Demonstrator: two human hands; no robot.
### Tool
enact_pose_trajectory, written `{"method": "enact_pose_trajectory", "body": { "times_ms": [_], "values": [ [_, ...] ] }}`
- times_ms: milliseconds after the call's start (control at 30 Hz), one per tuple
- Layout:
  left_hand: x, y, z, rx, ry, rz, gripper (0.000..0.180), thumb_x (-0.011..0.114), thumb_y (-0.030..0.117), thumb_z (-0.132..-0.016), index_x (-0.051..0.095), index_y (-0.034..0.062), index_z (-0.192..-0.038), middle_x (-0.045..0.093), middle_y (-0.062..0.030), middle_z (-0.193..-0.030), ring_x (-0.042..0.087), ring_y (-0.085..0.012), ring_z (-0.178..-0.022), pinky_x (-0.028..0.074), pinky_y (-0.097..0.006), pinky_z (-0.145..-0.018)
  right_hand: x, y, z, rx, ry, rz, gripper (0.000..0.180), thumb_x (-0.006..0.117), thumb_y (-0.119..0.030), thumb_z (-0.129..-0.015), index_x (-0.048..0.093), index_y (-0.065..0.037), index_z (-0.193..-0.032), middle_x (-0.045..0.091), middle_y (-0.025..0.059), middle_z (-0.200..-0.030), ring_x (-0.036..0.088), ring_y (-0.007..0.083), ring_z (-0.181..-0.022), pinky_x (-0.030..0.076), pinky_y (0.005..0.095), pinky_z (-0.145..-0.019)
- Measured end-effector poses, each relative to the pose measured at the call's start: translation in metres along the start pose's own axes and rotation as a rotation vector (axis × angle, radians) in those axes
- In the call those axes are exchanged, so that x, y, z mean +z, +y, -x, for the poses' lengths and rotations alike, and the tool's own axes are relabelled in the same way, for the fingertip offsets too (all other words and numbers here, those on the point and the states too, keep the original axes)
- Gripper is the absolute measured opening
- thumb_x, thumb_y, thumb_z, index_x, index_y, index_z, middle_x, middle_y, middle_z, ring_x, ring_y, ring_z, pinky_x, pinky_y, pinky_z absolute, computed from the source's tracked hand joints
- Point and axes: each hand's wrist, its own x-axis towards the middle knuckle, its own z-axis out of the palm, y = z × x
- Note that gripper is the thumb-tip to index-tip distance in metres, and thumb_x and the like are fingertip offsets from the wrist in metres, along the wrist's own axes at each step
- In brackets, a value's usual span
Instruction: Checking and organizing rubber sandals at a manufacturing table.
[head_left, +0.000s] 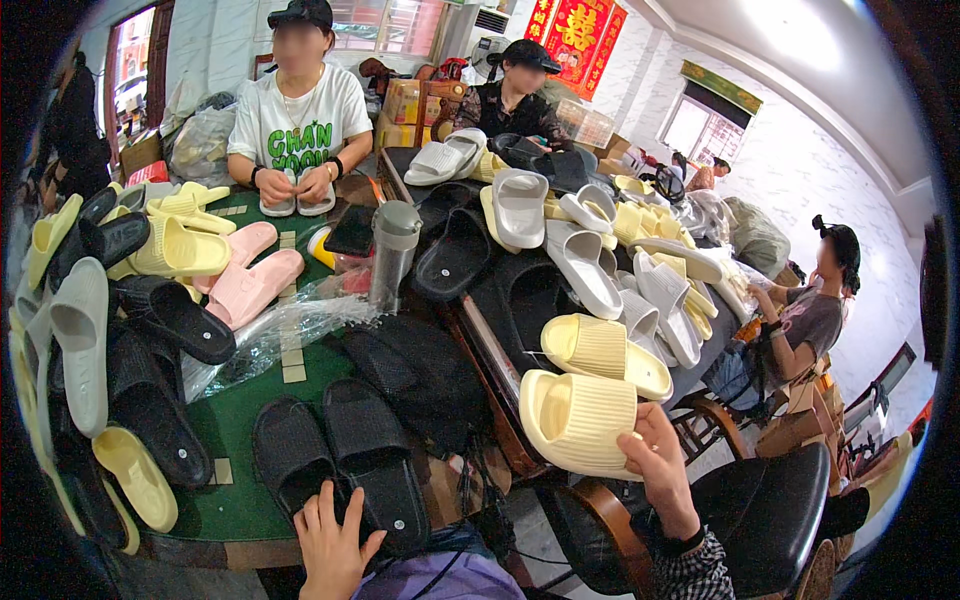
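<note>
Over the right side of the table my right hand [660, 470] is closed on a pale yellow slide slipper [580, 420] with a ribbed strap, thumb and fingers pinching its edge. Lower down, my left hand [335, 540] rests with spread fingers on a pair of black slippers, touching the heel end of the left one [290, 450] and reaching toward the right one [372, 440]. Both black slippers lie side by side on the green tabletop [230, 430], toes pointing away from me. Just behind the held slipper lies another yellow slipper [605, 350].
Mixed slippers heap along the left edge, with a pink pair [265, 270] beside them. A grey tumbler [396, 255], a phone [350, 230] and clear plastic bags [270, 335] lie mid-table. More slippers [590, 270] cover the dark right table. A black chair [745, 510] stands right; co-workers sit around.
</note>
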Motion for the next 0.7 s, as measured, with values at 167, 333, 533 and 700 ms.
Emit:
{"method": "enact_pose_trajectory", "body": {
  "times_ms": [167, 333, 533, 700],
  "values": [
    [0.002, -0.002, 0.001, 0.008, 0.006, -0.022, 0.059, 0.066, 0.037, -0.087, 0.050, 0.0101, -0.138, 0.046, -0.0248, -0.136, 0.047, -0.0412, -0.113, 0.040, -0.053, -0.092, 0.000, 0.031, -0.016, 0.036, 0.054, 0.025, 0.030, 0.063, -0.011, -0.091, 0.048, -0.001, -0.115, 0.062, 0.0046, -0.103, 0.052, 0.0034, -0.078, 0.042, 0.0195, -0.062],
    [0.006, -0.004, 0.003, 0.011, 0.026, -0.008, 0.060, 0.067, 0.037, -0.086, 0.052, 0.0097, -0.136, 0.047, -0.0255, -0.134, 0.048, -0.0416, -0.110, 0.041, -0.054, -0.090, -0.005, 0.045, -0.044, -0.172, 0.034, 0.077, 0.030, 0.061, -0.010, -0.092, 0.049, 0.003, -0.117, 0.061, 0.0069, -0.105, 0.057, 0.0103, -0.089, 0.047, 0.0247, -0.073],
    [0.013, -0.011, 0.004, 0.038, 0.006, -0.029, 0.060, 0.067, 0.046, -0.083, 0.058, 0.0080, -0.129, 0.047, -0.0272, -0.130, 0.047, -0.0381, -0.105, 0.038, -0.049, -0.083, -0.005, 0.057, -0.058, -0.230, 0.021, 0.245, 0.029, 0.061, -0.009, -0.093, 0.054, 0.004, -0.118, 0.060, 0.0069, -0.105, 0.059, 0.0100, -0.088, 0.050, 0.0244, -0.074],
    [0.015, -0.012, 0.006, 0.019, 0.010, -0.011, 0.061, 0.068, 0.046, -0.083, 0.058, 0.0093, -0.130, 0.048, -0.0263, -0.131, 0.048, -0.0368, -0.106, 0.039, -0.048, -0.084, -0.021, 0.055, -0.054, -0.281, 0.053, 0.341, 0.027, 0.058, -0.004, -0.092, 0.056, 0.002, -0.119, 0.061, 0.0055, -0.100, 0.057, 0.0074, -0.079, 0.046, 0.0211, -0.068]
  ]
}}
